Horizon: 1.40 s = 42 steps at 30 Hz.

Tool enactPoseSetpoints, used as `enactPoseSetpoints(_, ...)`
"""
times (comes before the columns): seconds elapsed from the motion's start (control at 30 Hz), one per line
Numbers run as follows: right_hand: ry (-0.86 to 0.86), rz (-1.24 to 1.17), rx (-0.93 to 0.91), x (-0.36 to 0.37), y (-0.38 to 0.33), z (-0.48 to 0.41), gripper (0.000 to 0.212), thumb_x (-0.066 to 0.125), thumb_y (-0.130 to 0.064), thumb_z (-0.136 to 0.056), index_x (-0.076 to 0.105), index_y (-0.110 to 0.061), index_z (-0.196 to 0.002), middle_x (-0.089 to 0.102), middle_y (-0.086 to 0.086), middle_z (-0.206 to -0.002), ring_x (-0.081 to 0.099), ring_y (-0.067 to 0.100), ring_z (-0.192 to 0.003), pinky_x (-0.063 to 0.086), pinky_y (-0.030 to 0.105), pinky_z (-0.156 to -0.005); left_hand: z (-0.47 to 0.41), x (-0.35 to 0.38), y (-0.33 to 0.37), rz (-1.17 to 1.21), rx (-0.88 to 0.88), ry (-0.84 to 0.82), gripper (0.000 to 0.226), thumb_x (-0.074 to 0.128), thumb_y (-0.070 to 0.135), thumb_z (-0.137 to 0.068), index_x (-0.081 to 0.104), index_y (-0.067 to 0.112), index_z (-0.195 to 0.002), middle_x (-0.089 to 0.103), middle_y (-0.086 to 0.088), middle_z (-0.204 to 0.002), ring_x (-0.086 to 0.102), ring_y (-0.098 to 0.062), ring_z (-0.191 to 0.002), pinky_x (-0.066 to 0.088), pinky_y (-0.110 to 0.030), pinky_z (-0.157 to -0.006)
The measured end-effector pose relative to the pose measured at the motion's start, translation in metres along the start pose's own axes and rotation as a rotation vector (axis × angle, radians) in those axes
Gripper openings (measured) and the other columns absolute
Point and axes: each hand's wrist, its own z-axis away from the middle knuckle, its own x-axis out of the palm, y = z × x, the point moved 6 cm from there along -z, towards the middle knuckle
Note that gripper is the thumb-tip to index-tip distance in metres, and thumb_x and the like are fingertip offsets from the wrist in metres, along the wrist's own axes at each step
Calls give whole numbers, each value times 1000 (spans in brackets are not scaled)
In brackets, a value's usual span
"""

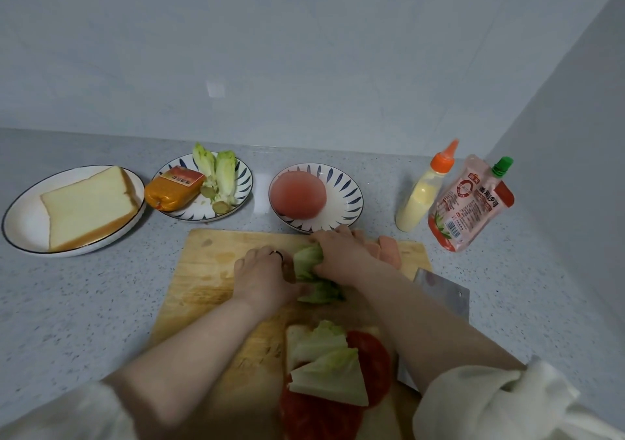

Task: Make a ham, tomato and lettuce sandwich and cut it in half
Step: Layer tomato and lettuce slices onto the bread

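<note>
Both hands work a lettuce leaf mid-way up the cutting board — left hand pressing its edge, right hand in a closed grip on it. Light, limp, tears easily — I'd hold by the pale rib.

Colours and patterns, counter and board

Counter grey with dark speckle; wall pale blue-grey. Cutting board tan wood. Far left plate white with thin dark rim, bread cream with brown crust. Two far plates white with dark blue leaf strokes. Ham pack orange, red label. Lettuce pale green to white. Peeled tomato pinkish red; near slices deeper red. Squeeze bottle pale yellow, orange cap. Sauce pouch red and white, green cap. Ham slices pink. Sleeves off-white. Dark ring.
</note>
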Motion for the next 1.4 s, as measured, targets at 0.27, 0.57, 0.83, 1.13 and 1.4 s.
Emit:
enactPoseSetpoints(0.27,-51,-272,-21,0,-3,9,16,57,-16,-79,49,-21,-67,46,3,-81,37,18,-92,29,29,-85,2,-2,1,182,-7,1,38,63,36,-78,54,22,-112,56,-5,-108,44,-24,-111,28,-30,-87)
enactPoseSetpoints(0.57,86,-588,-37,-19,7,38,14,62,-15,-80,53,-22,-89,44,-12,-74,47,9,-71,36,13,-56,21,-23,22,820,129,-45,19,66,8,-79,53,17,-89,62,3,-84,57,-10,-73,44,-12,-60)
enactPoseSetpoints(0.83,180,-777,-46,-41,11,83,19,65,-15,-80,59,-18,-98,59,2,-87,57,14,-72,52,23,-59,53,-51,48,901,188,-10,19,65,7,-80,51,18,-88,60,9,-78,58,-1,-59,43,-7,-48)
enactPoseSetpoints(1.13,197,-856,-38,-31,16,116,18,69,-17,-76,59,-24,-89,57,-9,-78,55,7,-74,45,15,-62,92,-49,61,1018,131,-77,23,63,0,-80,49,19,-76,60,3,-70,60,1,-47,50,-15,-49)
enactPoseSetpoints(1.4,59,-841,-110,-11,1,132,19,72,-24,-74,57,-35,-76,58,-13,-81,57,3,-78,49,17,-68,128,-42,50,1010,102,-71,25,61,-3,-80,50,19,-81,61,1,-73,61,1,-49,45,-9,-48)
